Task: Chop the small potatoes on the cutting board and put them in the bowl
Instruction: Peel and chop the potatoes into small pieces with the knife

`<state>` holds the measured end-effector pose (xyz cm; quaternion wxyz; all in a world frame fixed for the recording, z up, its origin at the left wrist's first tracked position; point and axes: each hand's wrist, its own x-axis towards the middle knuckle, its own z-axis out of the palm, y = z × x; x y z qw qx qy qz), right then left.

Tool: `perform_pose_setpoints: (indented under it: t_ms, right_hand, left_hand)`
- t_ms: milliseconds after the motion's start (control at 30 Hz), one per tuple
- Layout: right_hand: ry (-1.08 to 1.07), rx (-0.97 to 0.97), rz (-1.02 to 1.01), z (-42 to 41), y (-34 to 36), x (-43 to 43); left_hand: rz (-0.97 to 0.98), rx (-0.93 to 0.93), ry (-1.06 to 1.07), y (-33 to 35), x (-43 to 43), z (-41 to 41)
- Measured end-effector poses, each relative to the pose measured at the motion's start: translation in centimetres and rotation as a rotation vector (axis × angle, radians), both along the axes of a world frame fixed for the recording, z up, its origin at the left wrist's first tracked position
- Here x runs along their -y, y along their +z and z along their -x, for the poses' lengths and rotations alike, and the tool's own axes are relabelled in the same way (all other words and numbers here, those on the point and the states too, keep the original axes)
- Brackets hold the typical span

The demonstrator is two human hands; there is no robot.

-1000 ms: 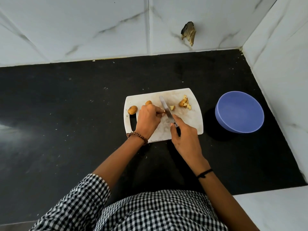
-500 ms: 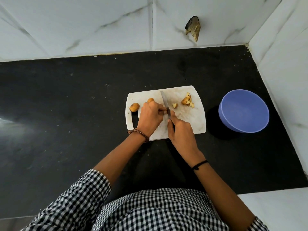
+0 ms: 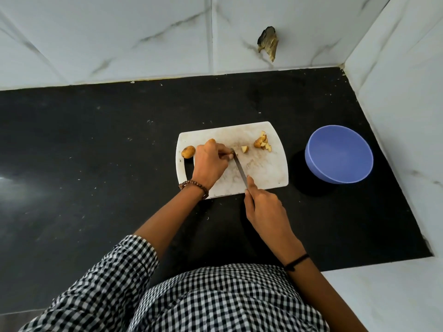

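**Mid-cut, potatoes on board**

Cutting board [image 3: 271,173]: whole potato [image 3: 188,151] at its left edge. Left hand [image 3: 211,164], fingers curled, pins a mostly hidden potato piece [image 3: 234,153] against the knife [image 3: 239,171] tip. Right hand [image 3: 266,209] grips the handle. Cut pieces [image 3: 262,143] lie far-right on the board. Bowl [image 3: 339,154] stands just right of it.

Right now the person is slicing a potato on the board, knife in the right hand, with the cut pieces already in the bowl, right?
No. The cut pieces are not in the bowl; they lie on the board, at its right end, as the head view shows. The rest is right: the right hand holds the knife, slicing a potato the left hand holds.
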<state>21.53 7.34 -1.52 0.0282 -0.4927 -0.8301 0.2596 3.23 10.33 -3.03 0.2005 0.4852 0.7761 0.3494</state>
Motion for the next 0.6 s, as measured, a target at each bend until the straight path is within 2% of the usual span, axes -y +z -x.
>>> perform_pose_setpoints:
  t_ms: [167,333,467,600]
  right_hand:
    - [0.006,0.012,0.006,-2.4,0.9,0.4]
    - [-0.104,-0.217,-0.03,-3.7,1.3,0.1]
    - [-0.169,-0.261,-0.033,-2.3,1.0,-1.2]
    - [-0.204,-0.27,0.038,0.6,0.6,-3.5]
  left_hand:
    - [0.021,0.008,0.014,0.3,0.1,0.0]
    - [0.051,0.09,-0.007,0.2,0.3,0.0]
    - [0.056,0.172,0.041,0.2,0.6,-0.1]
    - [0.047,0.16,0.062,0.4,1.1,-0.2]
